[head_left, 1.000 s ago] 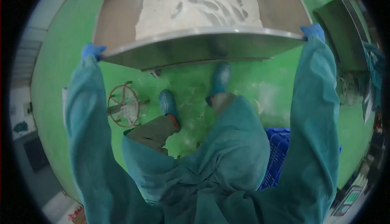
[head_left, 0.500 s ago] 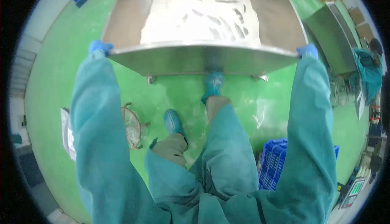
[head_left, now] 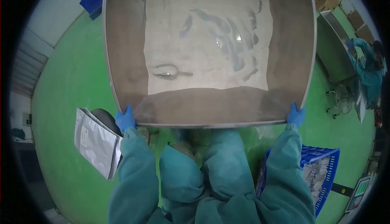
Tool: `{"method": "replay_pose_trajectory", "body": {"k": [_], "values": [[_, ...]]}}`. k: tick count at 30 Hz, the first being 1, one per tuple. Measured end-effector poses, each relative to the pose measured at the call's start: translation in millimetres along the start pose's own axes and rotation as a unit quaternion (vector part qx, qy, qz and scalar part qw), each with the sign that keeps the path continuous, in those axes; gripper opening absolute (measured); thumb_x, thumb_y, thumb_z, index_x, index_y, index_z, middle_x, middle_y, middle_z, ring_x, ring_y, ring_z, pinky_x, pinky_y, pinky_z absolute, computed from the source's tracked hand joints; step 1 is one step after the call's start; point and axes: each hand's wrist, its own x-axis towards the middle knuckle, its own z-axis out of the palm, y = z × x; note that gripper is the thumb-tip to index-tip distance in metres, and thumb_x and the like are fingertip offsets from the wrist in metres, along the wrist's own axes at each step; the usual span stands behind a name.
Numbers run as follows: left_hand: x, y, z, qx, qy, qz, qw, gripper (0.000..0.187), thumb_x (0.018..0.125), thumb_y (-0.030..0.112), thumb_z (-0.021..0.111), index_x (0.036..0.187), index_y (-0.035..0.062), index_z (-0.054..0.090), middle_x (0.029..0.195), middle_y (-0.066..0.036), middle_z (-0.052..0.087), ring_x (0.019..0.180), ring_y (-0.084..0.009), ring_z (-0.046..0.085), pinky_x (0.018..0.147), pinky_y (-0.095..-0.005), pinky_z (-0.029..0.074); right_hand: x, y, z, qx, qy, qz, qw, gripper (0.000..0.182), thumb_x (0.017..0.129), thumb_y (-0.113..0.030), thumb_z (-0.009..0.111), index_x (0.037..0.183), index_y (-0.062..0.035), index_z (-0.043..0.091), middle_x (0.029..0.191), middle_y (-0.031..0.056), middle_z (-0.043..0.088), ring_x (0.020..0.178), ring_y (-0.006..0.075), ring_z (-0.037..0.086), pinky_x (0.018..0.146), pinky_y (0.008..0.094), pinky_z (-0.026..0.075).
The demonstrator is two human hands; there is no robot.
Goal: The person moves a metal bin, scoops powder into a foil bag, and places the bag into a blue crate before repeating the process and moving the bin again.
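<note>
A wide stainless steel bin (head_left: 199, 108) with tall walls stands in front of me. White powder (head_left: 170, 33) covers its floor, with grey bare patches showing through. On the powder, near the left wall, lies a metal scoop (head_left: 167, 73) with its handle pointing right. My left hand (head_left: 126, 118), in a blue glove, is closed on the rim at the near left corner. At the near right corner my right hand (head_left: 295, 115), also gloved, grips the rim. The undersides of both hands' grips are hidden.
Silver pouches (head_left: 97, 142) lie on a dark round seat at left. A blue crate (head_left: 333, 175) with pouches inside stands at right, beside a scale (head_left: 357, 193). Another person (head_left: 367, 71) works at a second metal bin (head_left: 333, 49). A blue container (head_left: 92, 0) is at far left.
The bin has come closer to my body with both hands still on its rim. The scoop and more of the powder now show, and my feet are hidden under it.
</note>
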Motion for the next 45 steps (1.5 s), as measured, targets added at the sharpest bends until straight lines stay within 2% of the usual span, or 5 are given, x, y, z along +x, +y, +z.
{"method": "replay_pose_trajectory", "body": {"k": [22, 29, 34, 36, 45], "values": [[-123.3, -2.3, 64.2, -0.191, 0.049, -0.433, 0.88, 0.084, 0.067, 0.052, 0.068, 0.114, -0.0121, 0.044, 0.106, -0.023, 0.058, 0.089, -0.0331, 0.059, 0.079, -0.038, 0.047, -37.4, 91.7, 59.8, -0.008, 0.085, 0.013, 0.996, 0.06, 0.078, -0.034, 0.064, 0.116, 0.0086, 0.045, 0.11, 0.0275, 0.054, 0.1, 0.0405, 0.053, 0.083, 0.0427, 0.043], [-132.8, -23.3, 76.8, -0.348, -0.059, -0.494, 0.794, 0.094, 0.067, 0.064, 0.061, 0.116, -0.0135, 0.044, 0.105, -0.019, 0.058, 0.084, -0.0302, 0.059, 0.074, -0.0395, 0.049, -96.0, -88.8, -31.4, -0.37, -0.564, -0.207, 0.708, 0.074, 0.076, -0.045, 0.057, 0.128, 0.0024, 0.036, 0.122, 0.0213, 0.048, 0.112, 0.0343, 0.049, 0.096, 0.0436, 0.036], [-131.5, -23.9, 73.6, -0.278, -0.069, -0.546, 0.787, 0.087, 0.066, 0.059, 0.066, 0.114, -0.0107, 0.048, 0.102, -0.019, 0.058, 0.081, -0.0272, 0.058, 0.069, -0.0364, 0.05, -73.2, -213.0, -31.7, -0.039, -0.158, -0.708, 0.687, 0.052, 0.074, -0.023, 0.058, 0.121, -0.0058, 0.046, 0.13, 0.0151, 0.039, 0.12, 0.0317, 0.037, 0.102, 0.0455, 0.024], [-132.6, -9.9, 54.1, -0.314, -0.08, -0.543, 0.775, 0.083, 0.067, 0.057, 0.067, 0.113, -0.0096, 0.049, 0.102, -0.018, 0.058, 0.081, -0.0266, 0.058, 0.069, -0.0363, 0.05, 5.1, -197.1, 9.6, 0.156, -0.366, -0.469, 0.788, 0.052, 0.073, -0.016, 0.056, 0.123, -0.0058, 0.045, 0.129, 0.0144, 0.041, 0.118, 0.033, 0.038, 0.103, 0.0454, 0.024], [-139.4, -44.8, 98.9, -0.301, 0.011, -0.49, 0.818, 0.072, 0.07, 0.047, 0.07, 0.113, -0.0074, 0.05, 0.104, -0.016, 0.058, 0.083, -0.0248, 0.058, 0.07, -0.0379, 0.05, 98.9, -174.5, 67.6, -0.377, -0.028, -0.568, 0.731, 0.072, 0.078, -0.034, 0.055, 0.136, -0.0024, 0.026, 0.144, 0.0129, 0.019, 0.135, 0.0258, 0.015, 0.11, 0.0443, 0.004]]}}
